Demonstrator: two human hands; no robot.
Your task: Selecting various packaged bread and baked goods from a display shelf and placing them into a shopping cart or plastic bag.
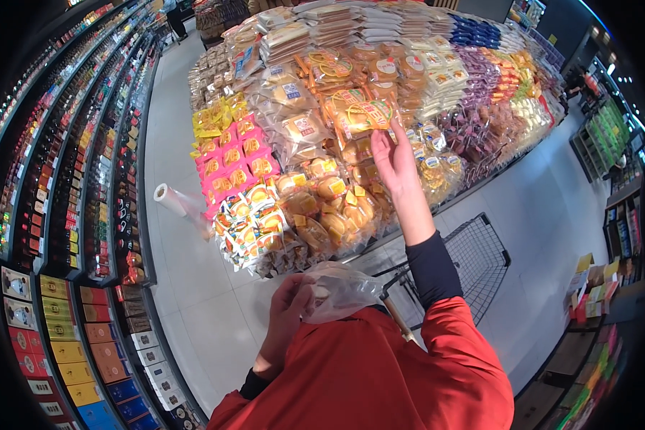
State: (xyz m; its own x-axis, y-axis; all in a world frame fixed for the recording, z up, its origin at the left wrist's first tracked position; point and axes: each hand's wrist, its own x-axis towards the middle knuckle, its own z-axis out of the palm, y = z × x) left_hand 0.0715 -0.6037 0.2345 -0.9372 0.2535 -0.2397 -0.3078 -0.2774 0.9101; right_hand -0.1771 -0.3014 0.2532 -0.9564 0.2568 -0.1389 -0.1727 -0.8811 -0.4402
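My left hand pinches a clear plastic bag in front of my body. Inside the bag is something pale and rounded, blurred by the film. Stretched forward, my right hand has its palm turned up and its fingertips at the lower right edge of an orange-and-clear bread package. Whether those fingers grip the package is not plain. Around it lie clear-wrapped flat breads, packaged buns with yellow labels and pink-wrapped pastries.
A wire shopping cart stands at right, below the display. A roll of plastic bags sticks out at the display's left corner. Long shelves of bottles and boxed goods line the left side. Stacked cartons stand at far right.
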